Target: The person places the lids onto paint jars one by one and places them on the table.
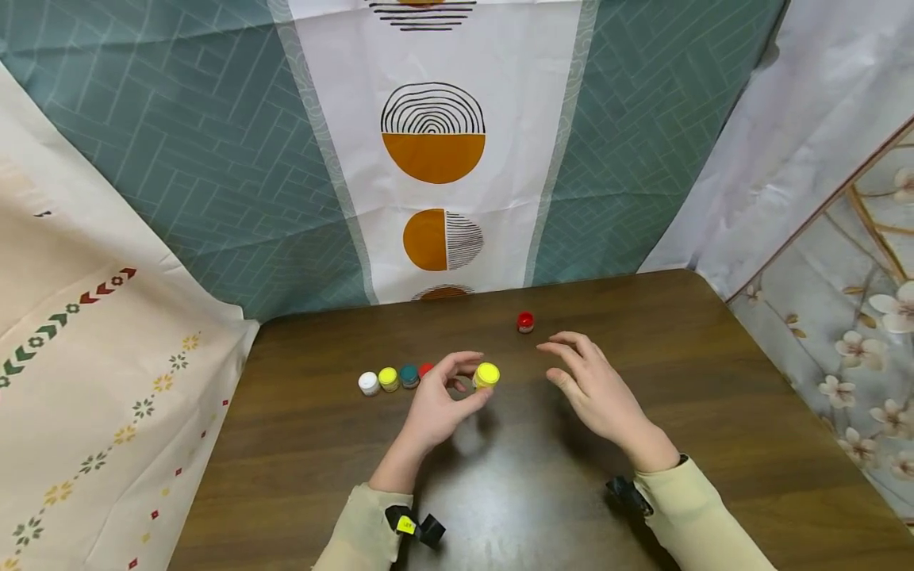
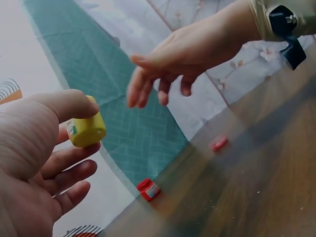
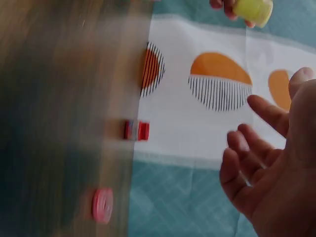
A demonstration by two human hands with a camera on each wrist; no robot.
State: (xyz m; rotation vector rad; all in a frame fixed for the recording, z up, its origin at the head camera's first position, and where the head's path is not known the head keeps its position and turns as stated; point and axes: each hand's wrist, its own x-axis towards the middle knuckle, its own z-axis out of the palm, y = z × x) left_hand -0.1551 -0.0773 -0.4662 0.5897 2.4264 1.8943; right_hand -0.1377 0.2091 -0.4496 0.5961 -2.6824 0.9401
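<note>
My left hand (image 1: 439,400) holds a small yellow jar (image 1: 486,376) above the table, pinched between thumb and fingers. The left wrist view shows a bit of label on the yellow jar (image 2: 88,129). To its right my right hand (image 1: 596,388) hovers with fingers loosely bent and nothing in them. Beyond both hands a small red jar (image 1: 525,321) stands near the table's far edge. A flat, round red piece, perhaps a lid (image 3: 102,205), lies on the table in the right wrist view; I cannot pick it out in the head view.
Left of my left hand stands a row of small jars: a white jar (image 1: 368,384), a yellow-lidded jar (image 1: 389,379), a teal jar (image 1: 409,376) and a red one (image 1: 426,369) partly behind the hand. A patterned curtain (image 1: 614,143) hangs behind the brown wooden table (image 1: 286,476).
</note>
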